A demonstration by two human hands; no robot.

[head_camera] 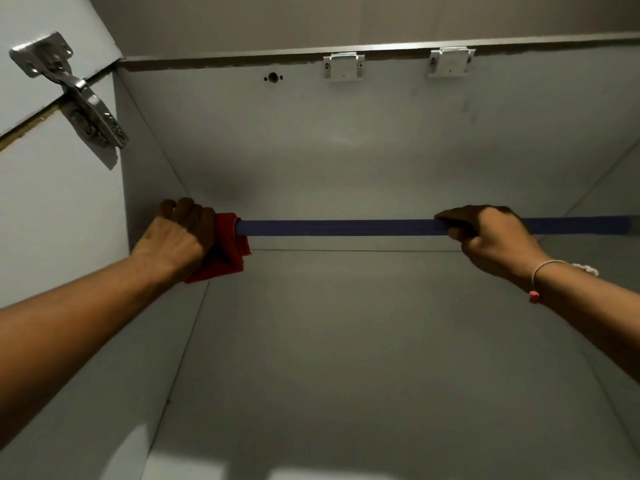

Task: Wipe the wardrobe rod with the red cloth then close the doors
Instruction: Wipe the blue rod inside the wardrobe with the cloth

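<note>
You are looking at a plain dark blue rod (339,227) and a solid red cloth (227,252), both showing against pale grey wardrobe panels (346,150). A silver metal hinge (74,95) is gleaming, and a white bracelet (550,268) is carrying a pink bead.

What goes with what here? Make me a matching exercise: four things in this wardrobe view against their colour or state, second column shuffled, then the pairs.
Things:
1. cloth
2. rod
3. hinge
4. right hand

Descriptions:
A. bare, gripping the rod, a thin bracelet at the wrist
B. metal, on the open door at upper left
C. red, wrapped around the rod under the left hand
D. blue, running across the wardrobe

Pairs: 1-C, 2-D, 3-B, 4-A
</note>
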